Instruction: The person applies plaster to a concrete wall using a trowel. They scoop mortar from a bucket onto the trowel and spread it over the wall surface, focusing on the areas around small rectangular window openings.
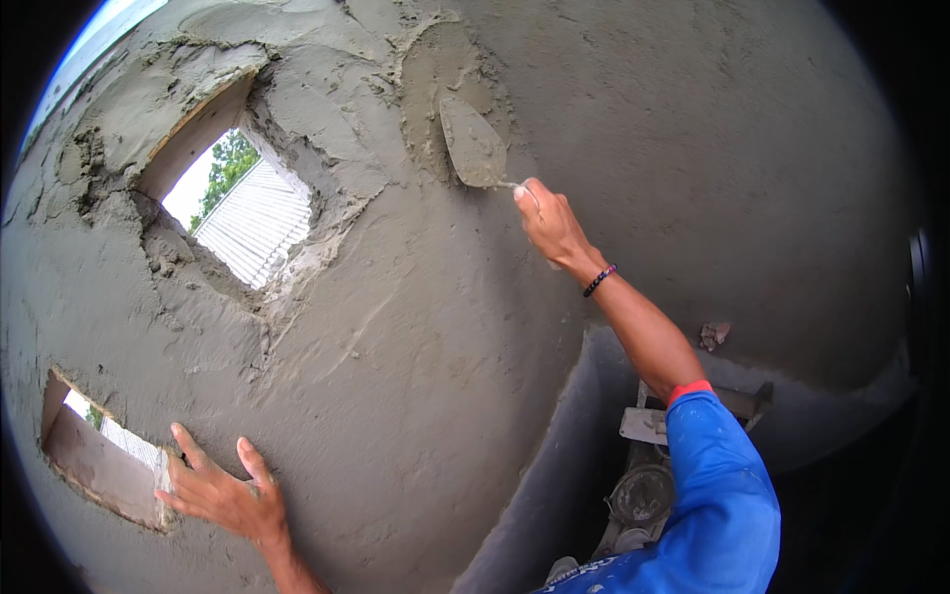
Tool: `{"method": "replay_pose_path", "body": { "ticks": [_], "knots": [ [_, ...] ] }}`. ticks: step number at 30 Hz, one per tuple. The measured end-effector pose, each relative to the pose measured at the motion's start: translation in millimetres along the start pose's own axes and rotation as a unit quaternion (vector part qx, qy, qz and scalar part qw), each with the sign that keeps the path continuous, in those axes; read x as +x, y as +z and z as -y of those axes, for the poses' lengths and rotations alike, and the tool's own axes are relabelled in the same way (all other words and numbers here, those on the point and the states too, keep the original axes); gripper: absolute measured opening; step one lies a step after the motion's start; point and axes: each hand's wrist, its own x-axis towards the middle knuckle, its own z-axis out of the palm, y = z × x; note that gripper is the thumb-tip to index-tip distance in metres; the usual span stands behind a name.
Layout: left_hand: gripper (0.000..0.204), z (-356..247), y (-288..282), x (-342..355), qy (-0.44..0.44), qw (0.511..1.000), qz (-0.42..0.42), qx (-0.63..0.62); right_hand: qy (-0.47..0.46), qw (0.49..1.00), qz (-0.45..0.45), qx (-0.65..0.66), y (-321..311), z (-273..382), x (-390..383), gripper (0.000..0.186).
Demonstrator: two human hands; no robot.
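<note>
My right hand (554, 226) is closed around the handle of a trowel (471, 144), its arm stretched up and forward. The mortar-coated blade lies against or very close to the grey plastered wall (416, 327), over a patch of rougher wet mortar (435, 69). At the lower left, my left hand (233, 495) has its fingers spread beside the edge of a small rectangular opening (104, 455). Its fingertips are at that edge and seem to touch the wall.
A larger square opening (213, 183) with ragged mortar edges shows a corrugated roof (257, 220) and a tree outside. Low on the right, beside my sleeve, are a mortar-smeared round container (641, 495) and a board (645, 425). A reddish lump (713, 336) is near the wall's lower edge.
</note>
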Motion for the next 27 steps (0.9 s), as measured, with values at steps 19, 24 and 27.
{"method": "replay_pose_path", "body": {
  "ticks": [19, 24, 27],
  "knots": [
    [0.067, -1.2, -2.3, 1.9, 0.001, 1.0, 0.009, 0.007, 0.289, 0.864, 0.012, 0.413, -8.0, -30.4, 23.3, 0.037],
    [0.067, -0.9, -4.7, 3.4, 0.014, 1.0, -0.003, 0.004, 0.239, 0.906, 0.029, 0.349, 2.0, 43.7, 75.7, 0.036],
    [0.067, 4.6, -3.2, -0.1, 0.004, 1.0, 0.008, 0.024, 0.158, 0.949, 0.066, 0.267, 26.3, 80.6, 23.2, 0.037]
  ]
}}
